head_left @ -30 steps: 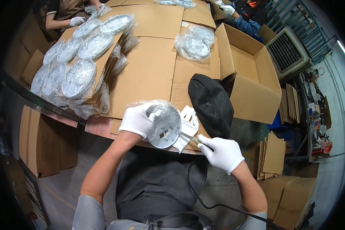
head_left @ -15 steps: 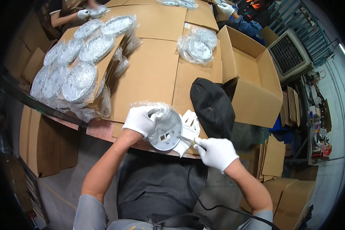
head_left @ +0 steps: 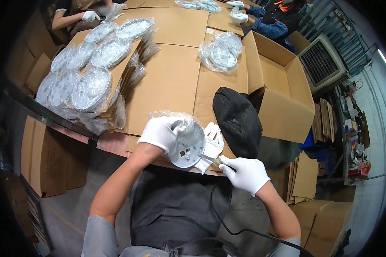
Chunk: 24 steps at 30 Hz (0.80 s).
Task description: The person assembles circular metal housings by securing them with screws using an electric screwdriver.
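Observation:
In a white glove, my left hand [head_left: 161,135] is closed on the upper left edge of a round grey plate [head_left: 188,147]. Small square holes pierce the plate, and clear bubble wrap [head_left: 169,115] bunches behind its upper side. My right hand [head_left: 245,173], gloved too, grips a slim hand tool [head_left: 217,162] with a yellowish handle. The tool's thin metal end reaches the plate's lower right rim; its exact tip is too small to make out. Under the plate and tool lies a loose white glove [head_left: 213,143] on the cardboard-covered table [head_left: 158,85].
A black mesh-like cover [head_left: 238,122] lies beside the glove, near an open carton [head_left: 283,85]. Stacked wrapped plates [head_left: 90,88] stand at left; two more wrapped plates [head_left: 221,53] lie farther off. Two co-workers are across the table. A black cable [head_left: 244,231] crosses my lap.
My right hand and the tool have shifted slightly right and down along the plate's rim. My left hand barely moves. The far-right co-worker's hands have moved left, both now showing over the table.

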Motion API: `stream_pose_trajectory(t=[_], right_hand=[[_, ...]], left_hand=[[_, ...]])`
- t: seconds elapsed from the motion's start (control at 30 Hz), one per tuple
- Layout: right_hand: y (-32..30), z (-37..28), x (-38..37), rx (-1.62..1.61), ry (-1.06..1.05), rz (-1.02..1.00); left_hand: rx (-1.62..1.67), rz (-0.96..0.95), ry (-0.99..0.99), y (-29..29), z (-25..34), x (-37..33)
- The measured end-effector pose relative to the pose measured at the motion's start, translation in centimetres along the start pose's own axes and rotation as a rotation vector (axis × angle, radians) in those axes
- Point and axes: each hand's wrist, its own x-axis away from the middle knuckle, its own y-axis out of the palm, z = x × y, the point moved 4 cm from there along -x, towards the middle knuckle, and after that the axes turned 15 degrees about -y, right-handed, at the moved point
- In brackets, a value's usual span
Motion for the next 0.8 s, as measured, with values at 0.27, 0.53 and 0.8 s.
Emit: stream_pose_trajectory(t=[0.27,0.53,0.8], right_hand=[[-1.0,-0.8,-3.0,0.135,0.012,-0.388],[3.9,1.5,1.7,-0.189,0.099,0.151],[6.4,2.6,6.0,-0.684,0.302,0.581]], left_hand=[[-0.033,0.012,0.037,0.2,0.3,-0.1],[0.093,-0.014,-0.113,1.2,-2.8,-1.1],[0.079,0.062,0.041,-0.3,-1.1,-0.6]])
